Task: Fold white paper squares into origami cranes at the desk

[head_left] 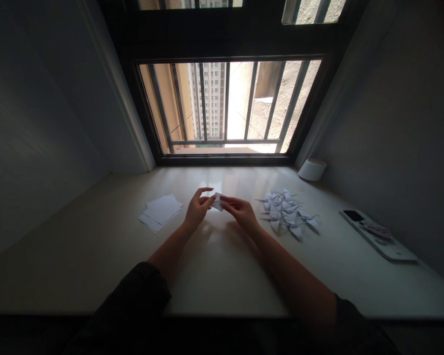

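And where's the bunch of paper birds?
In the head view, the bunch of paper birds lies on the white surface, to the right of the right hand and left of the phone.

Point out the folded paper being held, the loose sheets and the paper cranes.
Folded paper (218,202): head view, on its visible pale face.
Loose sheets (164,207): head view, middle of the topmost one.
Paper cranes (290,217): head view, near the cluster's middle.

The ledge (222,281) bears sheets (163,211), paper cranes (275,214), phone (379,239), white cylinder (312,170)
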Tool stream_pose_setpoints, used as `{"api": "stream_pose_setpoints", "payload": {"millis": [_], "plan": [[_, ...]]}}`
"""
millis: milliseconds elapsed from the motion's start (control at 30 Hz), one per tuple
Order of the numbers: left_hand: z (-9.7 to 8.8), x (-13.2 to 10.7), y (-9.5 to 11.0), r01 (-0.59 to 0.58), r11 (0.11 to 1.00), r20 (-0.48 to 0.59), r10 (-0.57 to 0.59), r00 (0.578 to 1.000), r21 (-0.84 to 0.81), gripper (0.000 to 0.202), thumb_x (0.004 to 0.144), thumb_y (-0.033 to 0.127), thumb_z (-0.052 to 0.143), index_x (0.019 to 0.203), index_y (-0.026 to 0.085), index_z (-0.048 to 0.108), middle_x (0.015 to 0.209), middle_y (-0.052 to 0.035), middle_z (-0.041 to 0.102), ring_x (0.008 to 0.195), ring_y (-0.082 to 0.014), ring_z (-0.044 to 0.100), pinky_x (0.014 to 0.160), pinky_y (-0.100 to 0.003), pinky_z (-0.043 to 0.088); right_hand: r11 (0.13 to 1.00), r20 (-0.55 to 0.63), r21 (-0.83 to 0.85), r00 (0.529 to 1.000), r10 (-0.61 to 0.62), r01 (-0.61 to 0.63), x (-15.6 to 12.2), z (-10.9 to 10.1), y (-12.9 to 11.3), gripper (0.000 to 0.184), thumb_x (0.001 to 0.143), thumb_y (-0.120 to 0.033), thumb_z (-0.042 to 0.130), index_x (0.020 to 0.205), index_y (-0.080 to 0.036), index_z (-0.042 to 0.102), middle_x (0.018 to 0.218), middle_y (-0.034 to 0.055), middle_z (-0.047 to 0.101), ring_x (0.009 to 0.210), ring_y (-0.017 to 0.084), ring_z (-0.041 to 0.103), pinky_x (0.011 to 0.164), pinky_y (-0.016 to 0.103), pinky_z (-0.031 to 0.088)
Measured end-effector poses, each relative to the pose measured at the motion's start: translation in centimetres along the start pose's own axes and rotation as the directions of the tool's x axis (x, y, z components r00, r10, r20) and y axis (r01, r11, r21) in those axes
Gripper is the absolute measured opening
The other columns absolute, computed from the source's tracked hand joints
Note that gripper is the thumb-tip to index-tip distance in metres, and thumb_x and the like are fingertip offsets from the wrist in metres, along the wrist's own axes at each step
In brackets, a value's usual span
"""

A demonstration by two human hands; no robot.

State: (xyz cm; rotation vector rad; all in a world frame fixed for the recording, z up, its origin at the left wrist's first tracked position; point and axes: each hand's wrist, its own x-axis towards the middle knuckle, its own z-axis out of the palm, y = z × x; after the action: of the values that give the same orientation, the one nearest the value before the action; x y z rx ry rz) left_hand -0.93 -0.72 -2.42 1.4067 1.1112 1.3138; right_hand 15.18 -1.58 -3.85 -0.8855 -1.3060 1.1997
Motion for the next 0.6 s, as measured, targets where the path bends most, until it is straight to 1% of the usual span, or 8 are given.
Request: {"api": "stream_pose_setpoints", "payload": {"millis": [67,133,233,367,433,533,600], "plan": [[-0.01,0.07,0.23,0.023,0.999,0.025,-0.022,0.999,-0.028,0.041,0.07,0.043,0.066,0.102,0.018,0.063,0.077,-0.005,0.07,0.071,-0.0164,0.064,0.066,-0.026,0.047,1.0,-0.035,0.013,0.999,-0.001,0.002,0.09,-0.06,-0.02,0.045,0.06,-0.037,0.076,0.102,-0.023,0.07,0.077,0.0026,0.071,0.071,0.019,0.064,0.07,0.033,0.049],[-0.02,0.14,0.37,0.03,0.999,0.015,-0.03,0.999,-0.037,0.039,0.068,0.043,0.068,0.097,0.017,0.067,0.081,-0.0066,0.07,0.073,-0.0171,0.064,0.066,-0.026,0.047,1.0,-0.035,0.023,0.999,-0.002,0.002,0.17,-0.13,0.06,0.048,0.058,-0.036,0.078,0.103,-0.023,0.069,0.077,0.0019,0.071,0.07,0.019,0.064,0.071,0.034,0.05],[0.02,0.23,0.37,0.031,0.998,-0.027,-0.032,0.999,-0.045,0.037,0.067,0.043,0.068,0.094,0.017,0.069,0.083,-0.0076,0.071,0.074,-0.0176,0.065,0.065,-0.027,0.048,1.0,-0.035,-0.006,0.999,-0.015,0.015,0.21,-0.2,0.25,0.048,0.057,-0.035,0.078,0.103,-0.023,0.069,0.077,0.0017,0.071,0.071,0.019,0.065,0.073,0.035,0.05],[0.14,0.21,0.39,0.052,0.998,-0.051,-0.054,0.997,-0.045,0.036,0.065,0.042,0.069,0.091,0.017,0.071,0.084,-0.0076,0.071,0.072,-0.0174,0.065,0.065,-0.027,0.047,0.998,-0.049,-0.054,0.998,-0.033,0.031,0.18,-0.26,0.32,0.044,0.06,-0.035,0.077,0.101,-0.023,0.07,0.077,0.0027,0.071,0.073,0.02,0.064,0.073,0.035,0.05],[0.19,0.14,0.47,0.059,0.997,-0.046,-0.062,0.997,-0.047,0.037,0.065,0.041,0.07,0.093,0.017,0.07,0.083,-0.0074,0.071,0.072,-0.017,0.064,0.065,-0.027,0.047,0.998,-0.045,-0.052,0.998,-0.042,0.04,0.15,-0.25,0.2,0.042,0.06,-0.036,0.077,0.1,-0.023,0.07,0.077,0.003,0.071,0.073,0.02,0.064,0.072,0.035,0.05],[0.22,0.03,0.58,0.067,0.996,-0.03,-0.069,0.997,-0.053,0.042,0.067,0.038,0.069,0.104,0.018,0.067,0.077,-0.0056,0.071,0.069,-0.016,0.063,0.066,-0.027,0.046,0.998,-0.041,-0.036,0.998,-0.05,0.048,0.09,-0.16,-0.05,0.038,0.061,-0.037,0.076,0.097,-0.024,0.071,0.078,0.0034,0.072,0.073,0.02,0.065,0.071,0.034,0.05],[0.23,-0.01,0.61,0.07,0.996,-0.014,-0.071,0.997,-0.056,0.043,0.068,0.037,0.068,0.107,0.019,0.066,0.078,-0.0049,0.071,0.07,-0.016,0.063,0.066,-0.026,0.046,0.998,-0.045,-0.032,0.997,-0.055,0.054,0.08,-0.1,-0.15,0.034,0.062,-0.039,0.075,0.093,-0.024,0.072,0.081,0.0037,0.072,0.074,0.02,0.065,0.072,0.034,0.05]]}}
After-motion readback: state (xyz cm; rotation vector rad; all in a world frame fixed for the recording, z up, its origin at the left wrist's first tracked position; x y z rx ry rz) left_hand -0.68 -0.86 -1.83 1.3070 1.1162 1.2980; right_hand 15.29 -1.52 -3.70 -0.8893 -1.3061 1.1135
